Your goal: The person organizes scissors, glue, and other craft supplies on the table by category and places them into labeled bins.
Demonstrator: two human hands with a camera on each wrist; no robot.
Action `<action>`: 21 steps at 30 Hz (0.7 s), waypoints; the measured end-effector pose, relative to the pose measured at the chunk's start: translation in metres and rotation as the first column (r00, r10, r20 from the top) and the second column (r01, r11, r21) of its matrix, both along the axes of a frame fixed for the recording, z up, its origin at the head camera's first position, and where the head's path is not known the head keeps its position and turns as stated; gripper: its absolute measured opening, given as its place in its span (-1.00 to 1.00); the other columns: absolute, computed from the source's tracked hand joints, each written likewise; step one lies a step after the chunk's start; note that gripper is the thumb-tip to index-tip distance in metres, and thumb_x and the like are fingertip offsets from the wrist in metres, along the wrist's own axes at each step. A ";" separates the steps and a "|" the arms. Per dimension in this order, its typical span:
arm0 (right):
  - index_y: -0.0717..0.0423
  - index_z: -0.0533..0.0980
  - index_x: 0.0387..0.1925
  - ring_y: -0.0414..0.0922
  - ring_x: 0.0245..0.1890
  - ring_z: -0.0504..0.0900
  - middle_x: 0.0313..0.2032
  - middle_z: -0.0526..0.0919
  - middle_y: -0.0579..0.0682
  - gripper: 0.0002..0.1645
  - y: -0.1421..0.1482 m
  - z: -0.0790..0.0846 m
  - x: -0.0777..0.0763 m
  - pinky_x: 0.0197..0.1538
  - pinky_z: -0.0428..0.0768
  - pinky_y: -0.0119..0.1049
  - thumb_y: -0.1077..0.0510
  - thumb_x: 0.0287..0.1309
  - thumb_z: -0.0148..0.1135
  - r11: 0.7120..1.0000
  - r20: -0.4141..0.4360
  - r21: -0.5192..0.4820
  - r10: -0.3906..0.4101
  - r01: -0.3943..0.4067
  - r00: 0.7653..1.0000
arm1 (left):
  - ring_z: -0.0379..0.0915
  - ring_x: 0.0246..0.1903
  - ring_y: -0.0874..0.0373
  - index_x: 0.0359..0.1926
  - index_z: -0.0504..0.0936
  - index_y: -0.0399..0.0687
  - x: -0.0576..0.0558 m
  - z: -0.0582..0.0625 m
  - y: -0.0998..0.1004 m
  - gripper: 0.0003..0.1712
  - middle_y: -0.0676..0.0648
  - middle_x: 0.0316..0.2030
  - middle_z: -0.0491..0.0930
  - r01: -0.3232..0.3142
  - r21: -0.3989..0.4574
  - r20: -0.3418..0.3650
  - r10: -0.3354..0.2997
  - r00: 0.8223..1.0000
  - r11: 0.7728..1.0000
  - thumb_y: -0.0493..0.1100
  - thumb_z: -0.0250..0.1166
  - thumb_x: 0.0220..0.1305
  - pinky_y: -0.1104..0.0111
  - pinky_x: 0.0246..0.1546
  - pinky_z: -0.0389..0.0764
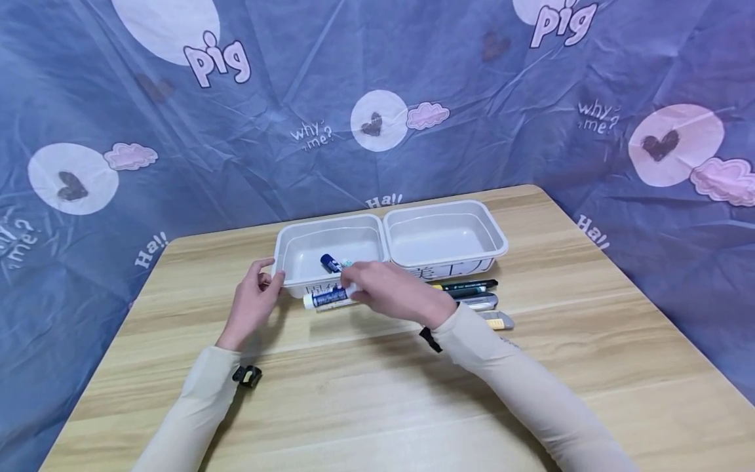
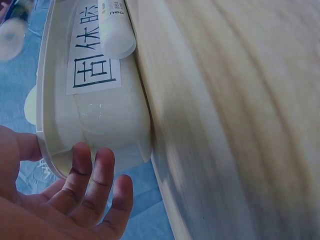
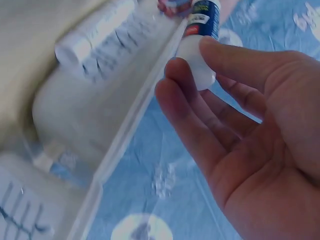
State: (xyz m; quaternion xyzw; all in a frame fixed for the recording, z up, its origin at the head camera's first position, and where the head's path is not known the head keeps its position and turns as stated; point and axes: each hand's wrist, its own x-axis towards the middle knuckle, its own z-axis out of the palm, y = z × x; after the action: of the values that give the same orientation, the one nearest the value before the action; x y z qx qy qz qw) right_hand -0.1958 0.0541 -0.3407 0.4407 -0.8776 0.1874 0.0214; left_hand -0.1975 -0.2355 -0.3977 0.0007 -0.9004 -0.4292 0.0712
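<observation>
Fingers curled, the left hand grips the left bin at eight o'clock; a tug could tip it. At the bin's six o'clock, the glue stick, pinched at one end by the right hand, could swivel and snag the rim.

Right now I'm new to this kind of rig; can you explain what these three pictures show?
No robot here: these are a person's bare hands. The wide picture comes from a camera on the head; the other two come from wrist cameras, one per hand. On the wooden table stand a left white box and a right white box. The left hand holds the left white box's corner; the right hand pinches a blue-and-white tube. Pens and a utility knife lie in front of the right white box.
</observation>
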 end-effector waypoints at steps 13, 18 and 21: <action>0.13 0.61 -0.10 -0.07 -0.17 0.72 -0.13 0.73 0.02 -0.86 0.034 0.010 -0.033 -0.05 0.67 -0.22 0.24 0.33 0.33 0.966 0.016 -0.160 -0.204 0.204 0.979 | 0.49 -0.38 0.19 0.43 0.31 -0.24 0.000 0.000 0.000 -0.42 -0.29 -0.25 0.64 0.000 0.004 -0.006 0.000 1.000 1.000 -0.04 0.11 0.56 0.43 -0.29 0.49; 0.16 0.63 -0.11 -0.07 -0.23 0.73 -0.14 0.74 0.04 -0.85 0.038 0.008 -0.039 -0.10 0.67 -0.19 0.23 0.32 0.34 0.949 0.022 -0.191 -0.250 0.250 0.968 | 0.48 -0.40 0.24 0.42 0.32 -0.25 -0.001 0.000 -0.001 -0.42 -0.28 -0.26 0.64 0.002 0.009 -0.014 -0.002 1.000 1.000 -0.04 0.12 0.56 0.43 -0.30 0.48; 0.17 0.62 -0.09 -0.07 -0.24 0.74 -0.13 0.73 0.05 -0.84 0.038 0.007 -0.040 -0.10 0.67 -0.18 0.21 0.33 0.34 0.944 0.027 -0.201 -0.262 0.262 0.965 | 0.48 -0.40 0.26 0.43 0.32 -0.25 -0.001 0.000 -0.001 -0.41 -0.27 -0.26 0.64 0.003 0.006 -0.011 -0.003 1.000 1.000 -0.03 0.11 0.56 0.43 -0.29 0.48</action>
State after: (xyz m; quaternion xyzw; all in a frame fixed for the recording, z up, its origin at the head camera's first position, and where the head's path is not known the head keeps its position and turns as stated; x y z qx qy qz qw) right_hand -0.2354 0.0924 -0.3340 0.3157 -0.9047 0.2714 0.0909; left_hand -0.1989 -0.2365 -0.3979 -0.0028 -0.8986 -0.4322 0.0756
